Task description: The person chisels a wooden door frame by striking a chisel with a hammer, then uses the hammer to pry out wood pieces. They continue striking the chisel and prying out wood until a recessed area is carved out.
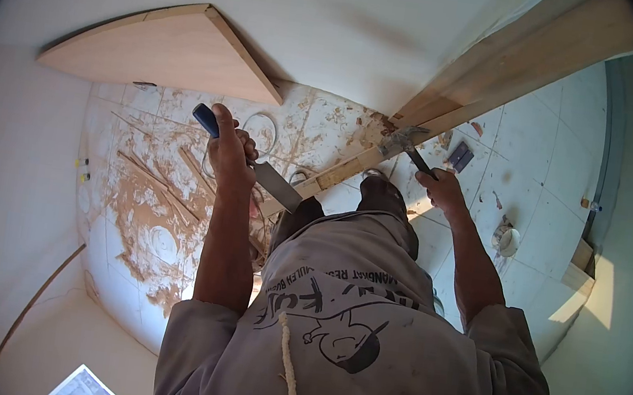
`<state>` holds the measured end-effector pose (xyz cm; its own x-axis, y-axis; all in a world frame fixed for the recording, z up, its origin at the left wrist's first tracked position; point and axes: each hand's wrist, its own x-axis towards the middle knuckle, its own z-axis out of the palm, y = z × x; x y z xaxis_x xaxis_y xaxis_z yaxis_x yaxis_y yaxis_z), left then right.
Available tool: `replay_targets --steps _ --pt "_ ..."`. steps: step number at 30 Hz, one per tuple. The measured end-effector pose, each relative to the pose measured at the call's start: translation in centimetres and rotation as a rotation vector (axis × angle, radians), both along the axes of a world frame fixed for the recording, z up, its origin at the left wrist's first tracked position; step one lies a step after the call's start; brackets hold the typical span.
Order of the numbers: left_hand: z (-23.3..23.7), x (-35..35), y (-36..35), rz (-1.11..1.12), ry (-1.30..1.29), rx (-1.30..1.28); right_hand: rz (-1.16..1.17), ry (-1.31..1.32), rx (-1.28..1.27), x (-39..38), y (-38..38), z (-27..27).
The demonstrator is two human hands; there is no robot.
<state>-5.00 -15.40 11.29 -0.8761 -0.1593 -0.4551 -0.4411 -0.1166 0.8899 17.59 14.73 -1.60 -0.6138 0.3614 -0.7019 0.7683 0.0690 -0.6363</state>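
A: Where is the hammer (419,161)?
B: Ahead of the torso, its head over the long timber member (511,55); whether metal meets wood cannot be told. The right hand (443,190) is closed around the handle, probably for a controlled swing.

A: And the broad-bladed tool (276,186)?
B: The left hand (233,147) is clenched on its dark blue grip, the blade slanting towards the body. The firm grip probably keeps the blade steady; its exact type is unclear. The hands are well apart, perhaps so that neither tool obstructs the other.

A: What lies beyond?
B: Thin wooden strips (162,189) lie among brown shavings (131,209) on the tiled floor (537,131), to the left of the timber member. Farther off, a pale wooden panel (168,46) stands by the white wall (294,3), presumably out of the working area. A small dark packet (460,157) lies beyond the right hand.
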Motion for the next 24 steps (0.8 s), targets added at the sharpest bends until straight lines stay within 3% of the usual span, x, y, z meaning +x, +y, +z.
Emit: replay_targets --steps 7,10,16,21,24 --pt "-0.2 -5.1 -2.5 -0.229 0.029 0.088 -0.806 0.13 -0.129 4.0 -14.0 2.9" --pt "0.6 -5.4 -0.4 -0.528 0.054 0.128 -1.107 0.204 -0.243 6.3 -20.0 2.3" --pt "2.7 -1.7 7.4 -1.106 0.071 0.093 -1.509 0.14 -0.29 10.9 -28.0 -1.2" --pt "2.2 1.4 13.6 -1.391 0.07 0.071 -1.729 0.119 -0.323 12.7 -31.8 -4.6" --pt "1.4 1.7 16.2 -1.546 -0.071 0.147 -1.819 0.144 -0.372 12.5 -32.4 -5.7"
